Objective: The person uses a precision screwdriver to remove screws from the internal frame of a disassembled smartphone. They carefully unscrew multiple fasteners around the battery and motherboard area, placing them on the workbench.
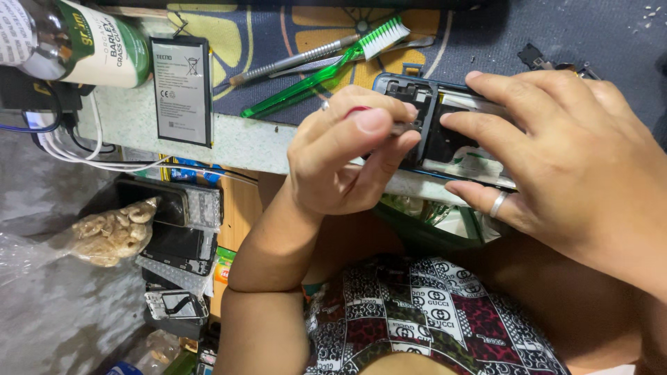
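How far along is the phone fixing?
Done: the phone lies open with its back off, and the battery sits apart on the bench. In hand: the left hand pokes a small red-handled tool into the phone's top end while the right hand presses it flat. Left: the battery is not yet back in and the phone is not closed.

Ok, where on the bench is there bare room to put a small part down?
Two free patches: the pale bench edge between the loose battery and the left hand, and the dark mat above the right hand. It is crowded around the opened phone and the green toothbrush with its metal tools.
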